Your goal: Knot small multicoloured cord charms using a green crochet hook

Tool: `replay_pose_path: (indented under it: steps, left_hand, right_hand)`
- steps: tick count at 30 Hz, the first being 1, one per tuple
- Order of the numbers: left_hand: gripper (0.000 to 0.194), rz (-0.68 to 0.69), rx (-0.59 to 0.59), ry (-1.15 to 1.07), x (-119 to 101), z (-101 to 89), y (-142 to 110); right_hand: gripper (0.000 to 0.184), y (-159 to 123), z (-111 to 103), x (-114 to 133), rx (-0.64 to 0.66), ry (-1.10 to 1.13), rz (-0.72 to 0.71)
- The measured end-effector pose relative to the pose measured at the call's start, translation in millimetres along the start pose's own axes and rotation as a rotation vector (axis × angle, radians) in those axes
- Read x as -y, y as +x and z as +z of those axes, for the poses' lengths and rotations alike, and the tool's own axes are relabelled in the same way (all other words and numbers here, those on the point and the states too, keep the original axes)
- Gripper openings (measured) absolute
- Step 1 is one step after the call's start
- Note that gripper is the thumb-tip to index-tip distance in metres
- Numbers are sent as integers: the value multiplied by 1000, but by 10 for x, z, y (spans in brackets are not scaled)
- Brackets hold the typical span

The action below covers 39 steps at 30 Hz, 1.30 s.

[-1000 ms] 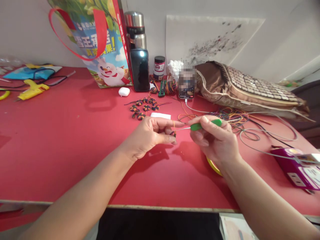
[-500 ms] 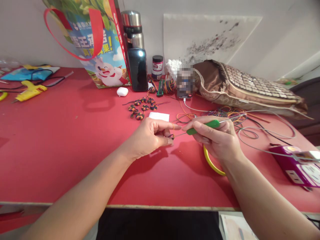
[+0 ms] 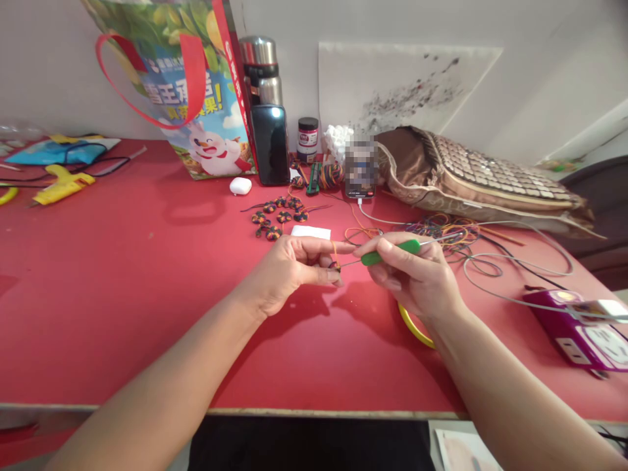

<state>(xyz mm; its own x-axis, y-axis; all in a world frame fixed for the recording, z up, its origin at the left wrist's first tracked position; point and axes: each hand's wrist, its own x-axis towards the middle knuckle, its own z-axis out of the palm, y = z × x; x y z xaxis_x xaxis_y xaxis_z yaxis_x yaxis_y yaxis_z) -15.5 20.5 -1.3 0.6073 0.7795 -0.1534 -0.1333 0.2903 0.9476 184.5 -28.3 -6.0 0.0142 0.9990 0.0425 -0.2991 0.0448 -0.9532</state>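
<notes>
Green-handled hook [image 3: 390, 252] edges left | your left hand [image 3: 294, 267] firmly pinches yarn piece [image 3: 334, 267], right hand [image 3: 418, 273] grips hook | keep strand [image 3: 335, 250] taut

The bare left forearm [image 3: 167, 369] and right forearm [image 3: 510, 379] slant forward and inward. The left hand [image 3: 289, 268] pinches, its index finger [image 3: 320, 245] stretched toward the right hand [image 3: 415, 268], curled in a pencil-like grip.

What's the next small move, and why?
Probably catch the orange yarn with the green-handled crochet hook: the right hand holds its tip at the small yarn piece pinched in the left hand, and the yarn rises to the index finger.
</notes>
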Motion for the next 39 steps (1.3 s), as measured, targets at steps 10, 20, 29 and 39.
replay_pose_path:
  steps: [10,20,29,39]
  left_hand:
    - [33,3,-68,70,15,16,-8]
    - [37,5,-163,93,31,25,15]
    - [40,22,-219,-30,57,21,46]
    - [34,-56,-163,-442,91,7,80]
  right_hand:
    - [19,-64,-12,3,-59,-110,-91]
    - [14,-85,-75,-81,-23,-301,-278]
    - [16,-105,-9,-64,-37,-463,-412]
    - [41,-66,19,-184,176,-826,-870]
